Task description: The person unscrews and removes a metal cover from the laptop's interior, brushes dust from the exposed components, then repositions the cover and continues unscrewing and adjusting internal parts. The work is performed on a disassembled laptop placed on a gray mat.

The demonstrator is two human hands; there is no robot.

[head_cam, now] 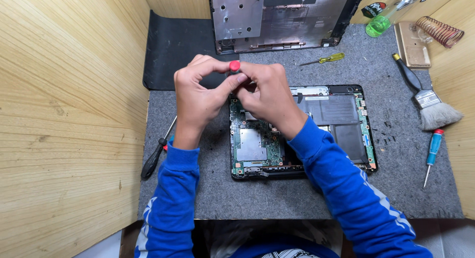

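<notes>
An opened laptop base (346, 124) lies on the grey mat (277, 198), its green circuit board (252, 144) and dark battery exposed. Both hands meet over the board's upper left corner. My left hand (198, 97) pinches the red cap of a screwdriver (234, 66) between thumb and forefinger. My right hand (267, 97) curls around the shaft just below; the shaft and tip are hidden by the fingers. Blue sleeves cover both forearms.
The removed laptop cover (277, 18) leans at the back. A black-handled screwdriver (154, 156) lies left, a yellow one (326, 58) behind, a blue-and-red one (433, 149) right. A brush (425, 97), green bottle (378, 25), small gold-coloured device (411, 44) and wire coil (440, 31) sit back right. Wooden walls enclose the mat.
</notes>
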